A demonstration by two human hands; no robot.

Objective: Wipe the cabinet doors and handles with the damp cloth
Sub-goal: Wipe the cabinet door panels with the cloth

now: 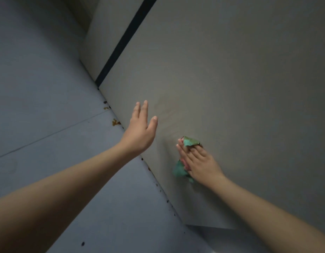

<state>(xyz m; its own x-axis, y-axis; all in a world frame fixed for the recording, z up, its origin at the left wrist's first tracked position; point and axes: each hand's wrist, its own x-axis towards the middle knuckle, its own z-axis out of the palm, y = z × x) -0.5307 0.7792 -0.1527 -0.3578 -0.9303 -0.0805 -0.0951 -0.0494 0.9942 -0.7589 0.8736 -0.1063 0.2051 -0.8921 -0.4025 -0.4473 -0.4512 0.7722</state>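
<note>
A pale beige cabinet door (231,79) fills the right and upper part of the head view. My right hand (200,161) presses a green cloth (190,141) flat against the lower part of the door, fingers straight; the cloth shows above the fingertips and below the palm. My left hand (141,130) is raised beside the door's lower edge with fingers straight and holds nothing. A faint damp smear shows on the door just above the hands. No handle is in view.
A dark vertical gap (125,41) separates this door from the neighbouring panel (103,33). The grey tiled floor (48,106) lies to the left, with brown crumbs and dark specks (115,122) along the cabinet's base.
</note>
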